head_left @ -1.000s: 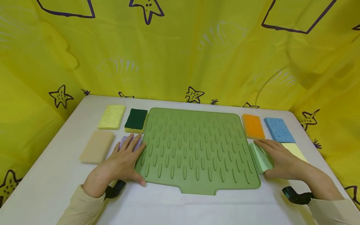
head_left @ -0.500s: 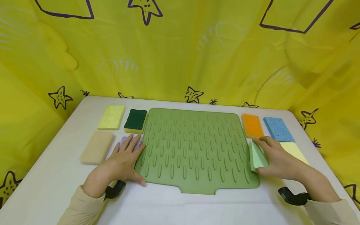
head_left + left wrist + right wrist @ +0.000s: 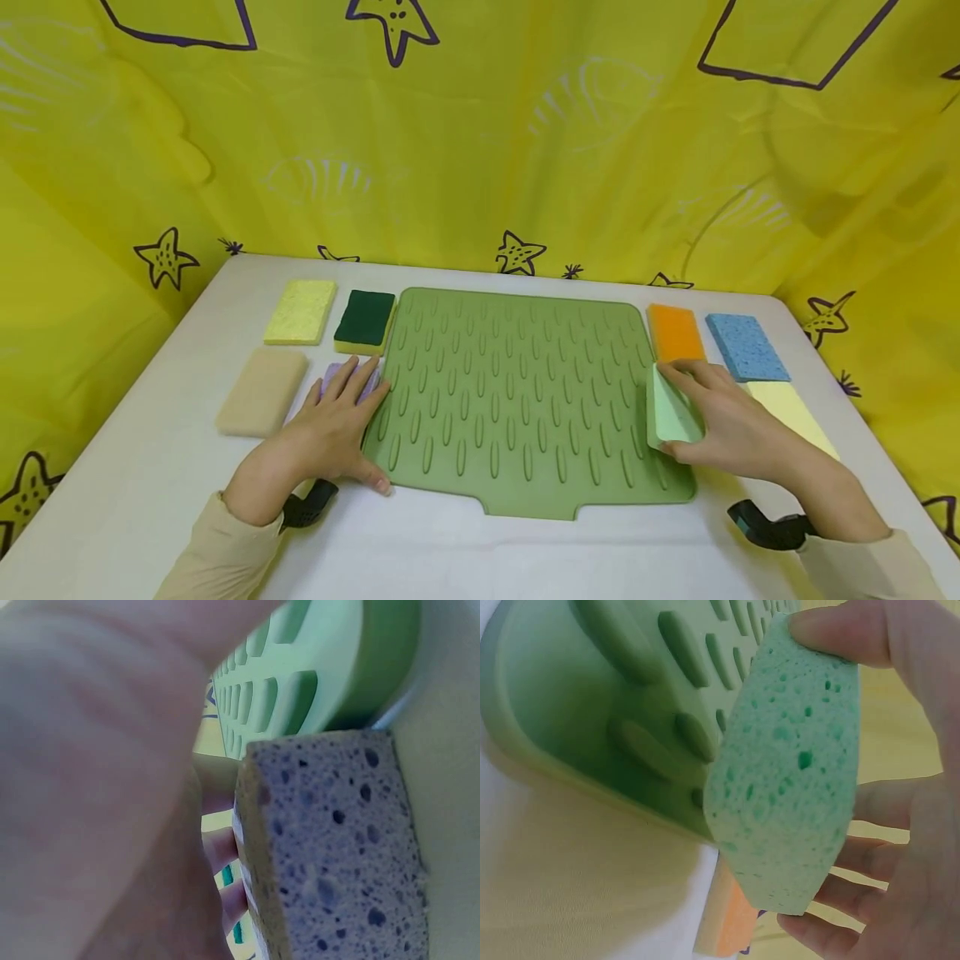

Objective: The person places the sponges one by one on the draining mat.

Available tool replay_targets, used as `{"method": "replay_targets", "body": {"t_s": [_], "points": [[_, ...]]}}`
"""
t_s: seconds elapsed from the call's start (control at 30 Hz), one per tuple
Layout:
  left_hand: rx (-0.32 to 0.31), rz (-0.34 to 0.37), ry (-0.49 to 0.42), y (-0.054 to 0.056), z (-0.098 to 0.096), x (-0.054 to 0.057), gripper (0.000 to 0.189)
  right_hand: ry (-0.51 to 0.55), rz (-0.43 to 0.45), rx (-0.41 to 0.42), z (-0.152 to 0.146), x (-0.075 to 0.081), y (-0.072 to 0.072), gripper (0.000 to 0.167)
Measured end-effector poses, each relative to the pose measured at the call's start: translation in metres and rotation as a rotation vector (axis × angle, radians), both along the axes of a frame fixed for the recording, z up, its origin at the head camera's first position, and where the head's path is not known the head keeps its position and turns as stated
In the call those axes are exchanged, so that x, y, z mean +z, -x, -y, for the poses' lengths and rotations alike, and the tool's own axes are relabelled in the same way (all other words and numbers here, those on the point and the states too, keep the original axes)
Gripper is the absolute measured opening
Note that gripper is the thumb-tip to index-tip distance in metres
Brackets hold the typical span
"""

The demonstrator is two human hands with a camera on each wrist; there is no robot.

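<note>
A light green sponge (image 3: pixel 673 412) is pinched between the thumb and fingers of my right hand (image 3: pixel 723 421), tilted over the right edge of the green ridged mat (image 3: pixel 517 392). In the right wrist view the porous face of this sponge (image 3: pixel 787 765) shows, thumb at one end and fingertips at the other. My left hand (image 3: pixel 326 429) lies with fingers spread over a purple sponge (image 3: pixel 367 383), its thumb near the mat's front left corner. Seen from the left wrist, the purple sponge (image 3: pixel 337 832) lies beside the mat, fingers along its top.
Left of the mat lie a yellow sponge (image 3: pixel 302 312), a dark green scrub sponge (image 3: pixel 365 319) and a beige sponge (image 3: pixel 262 392). To the right are an orange sponge (image 3: pixel 675 332), a blue sponge (image 3: pixel 747 346) and a pale yellow sponge (image 3: pixel 795 414). A yellow patterned curtain (image 3: pixel 465 167) surrounds the table.
My right hand has lifted the light green sponge from beside the mat and carried it left over the mat's right edge. The left hand has stayed in place.
</note>
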State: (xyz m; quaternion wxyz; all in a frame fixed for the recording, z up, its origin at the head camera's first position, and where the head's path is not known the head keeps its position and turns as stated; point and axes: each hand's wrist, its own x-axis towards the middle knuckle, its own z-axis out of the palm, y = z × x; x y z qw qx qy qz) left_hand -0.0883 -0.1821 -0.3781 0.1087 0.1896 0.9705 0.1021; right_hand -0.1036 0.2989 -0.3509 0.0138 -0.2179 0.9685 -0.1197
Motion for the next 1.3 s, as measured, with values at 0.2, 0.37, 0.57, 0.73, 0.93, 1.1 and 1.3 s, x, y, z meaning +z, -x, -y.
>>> {"method": "replay_targets", "body": {"t_s": [0.2, 0.37, 0.57, 0.73, 0.93, 1.1, 1.3], "points": [[0.008, 0.021, 0.003, -0.001, 0.001, 0.0, 0.134, -0.005, -0.019, 0.012, 0.007, 0.001, -0.001, 0.099], [0.007, 0.008, 0.003, -0.001, 0.001, 0.0, 0.133, -0.023, -0.041, 0.02, 0.015, 0.005, -0.003, 0.098], [0.006, 0.013, 0.0, -0.001, 0.002, -0.001, 0.133, -0.016, -0.052, 0.034, 0.025, 0.007, -0.003, 0.096], [0.001, -0.005, -0.001, -0.001, 0.001, 0.0, 0.133, -0.015, -0.042, 0.034, 0.032, 0.008, -0.005, 0.096], [0.007, 0.022, -0.009, -0.002, 0.001, 0.001, 0.133, 0.002, -0.042, 0.045, 0.043, 0.006, -0.004, 0.095], [0.01, 0.022, -0.005, -0.002, 0.001, 0.001, 0.133, 0.013, -0.055, 0.071, 0.053, 0.005, -0.003, 0.095], [0.005, 0.026, -0.005, 0.0, 0.0, 0.001, 0.134, 0.02, -0.075, 0.091, 0.064, 0.002, -0.003, 0.096]]}}
